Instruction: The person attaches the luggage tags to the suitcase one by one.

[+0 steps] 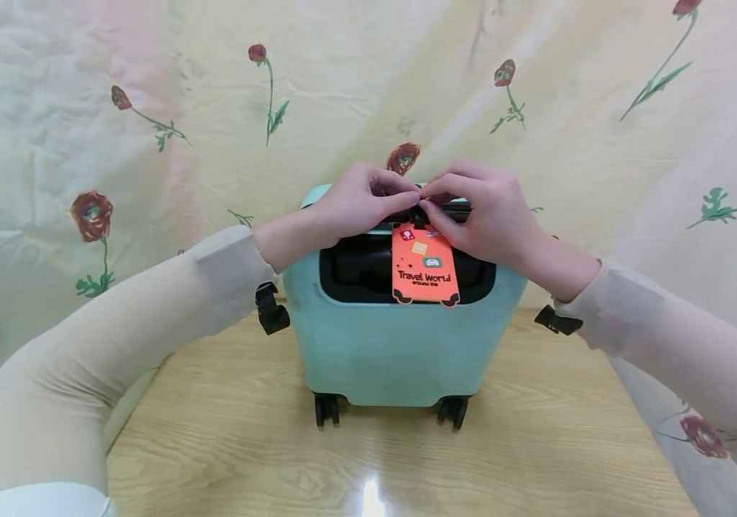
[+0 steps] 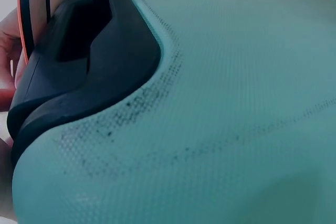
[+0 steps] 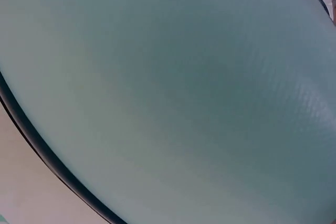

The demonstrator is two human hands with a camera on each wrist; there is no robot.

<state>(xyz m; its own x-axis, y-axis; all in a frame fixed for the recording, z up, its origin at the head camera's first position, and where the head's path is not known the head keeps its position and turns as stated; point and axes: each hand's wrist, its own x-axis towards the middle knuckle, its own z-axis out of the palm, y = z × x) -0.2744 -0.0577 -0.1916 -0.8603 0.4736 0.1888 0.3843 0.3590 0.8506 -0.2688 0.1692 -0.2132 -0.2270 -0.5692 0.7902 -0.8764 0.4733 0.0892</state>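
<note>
A mint-green suitcase [image 1: 401, 352] stands upright, its black recessed panel [image 1: 352, 269] facing me. Against that panel hangs an orange luggage tag [image 1: 425, 269] printed "Travel World", from a short black strap [image 1: 419, 217] near the top handle. My left hand [image 1: 365, 201] and right hand [image 1: 488, 212] meet above the tag, thumb and fingers of each pinching the strap, whose upper end they mostly hide. In the left wrist view, the tag's edge [image 2: 23, 24] shows beside the black panel. The suitcase's green shell [image 3: 178, 87] fills most of the right wrist view.
The suitcase rests on its black wheels [image 1: 326, 409] on a wood-grain table [image 1: 226, 431]. Behind it and at both sides hangs a pale cloth [image 1: 336, 93] with red flowers. Black camera straps [image 1: 271, 309] sit at both wrists.
</note>
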